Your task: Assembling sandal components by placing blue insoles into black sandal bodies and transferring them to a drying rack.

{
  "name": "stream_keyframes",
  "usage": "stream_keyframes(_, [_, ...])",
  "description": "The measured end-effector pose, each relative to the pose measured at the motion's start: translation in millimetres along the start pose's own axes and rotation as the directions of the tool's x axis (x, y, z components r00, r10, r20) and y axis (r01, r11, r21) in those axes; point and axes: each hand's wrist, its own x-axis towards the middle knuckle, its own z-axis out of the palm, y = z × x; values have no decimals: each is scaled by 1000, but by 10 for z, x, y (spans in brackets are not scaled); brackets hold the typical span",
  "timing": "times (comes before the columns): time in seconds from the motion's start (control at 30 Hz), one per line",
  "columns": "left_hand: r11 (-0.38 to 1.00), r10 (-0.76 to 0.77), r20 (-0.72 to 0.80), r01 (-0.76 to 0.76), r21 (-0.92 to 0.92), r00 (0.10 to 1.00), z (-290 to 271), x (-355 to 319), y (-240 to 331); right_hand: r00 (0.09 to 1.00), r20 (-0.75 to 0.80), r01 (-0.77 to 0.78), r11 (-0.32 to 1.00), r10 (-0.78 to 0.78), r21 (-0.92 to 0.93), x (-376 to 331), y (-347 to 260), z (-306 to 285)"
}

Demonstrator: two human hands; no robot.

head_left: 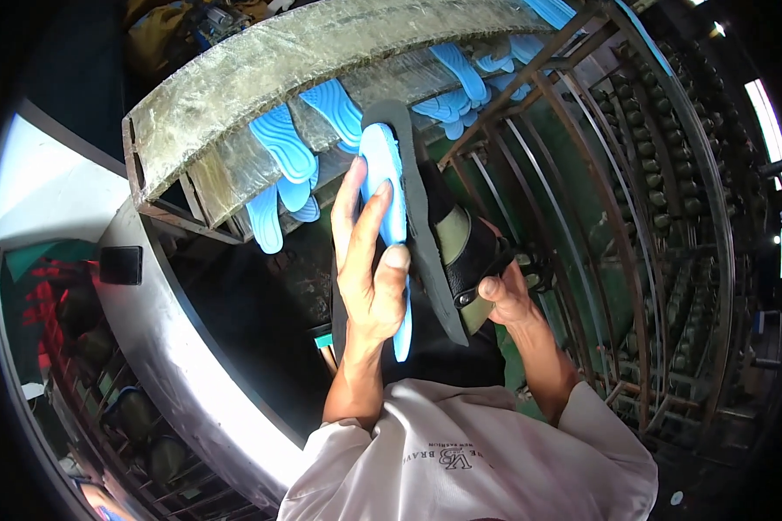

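"Head view: what was held?"
"A blue sole [382, 187] was gripped by the left hand [367, 291], a sandal [422, 230] by the right hand [511, 304], just beside."
"Why edge-up?"
"Perhaps so both edges could be seen."

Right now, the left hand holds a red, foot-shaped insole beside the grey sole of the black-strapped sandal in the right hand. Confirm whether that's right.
Not red: the head view shows a light-blue, foot-shaped insole in the left hand, beside the grey sole of the black-strapped sandal in the right hand.
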Motion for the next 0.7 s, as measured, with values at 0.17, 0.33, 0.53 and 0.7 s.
stream_keyframes(0.17, [988, -68, 14, 66, 142, 998, 168, 162, -66, 999, -36, -30, 994, 34, 103, 134, 39, 37])
stream_keyframes(0.33, [977, -174, 147, 152, 152, 974, 215, 327, -214, 987, -40, -144, 964, 156, 224, 233, 116, -101])
stream_keyframes(0.53, [988, -141, 286, 118, 97, 948, 57, 126, -149, 955, -91, -182, 800, 282, 572, 414, 1, -61])
stream_keyframes(0.7, [991, -74, 284, 39, 127, 956, 155, -102, -98, 969, -36, -157, 718, 246, 678, 597, 51, -49])
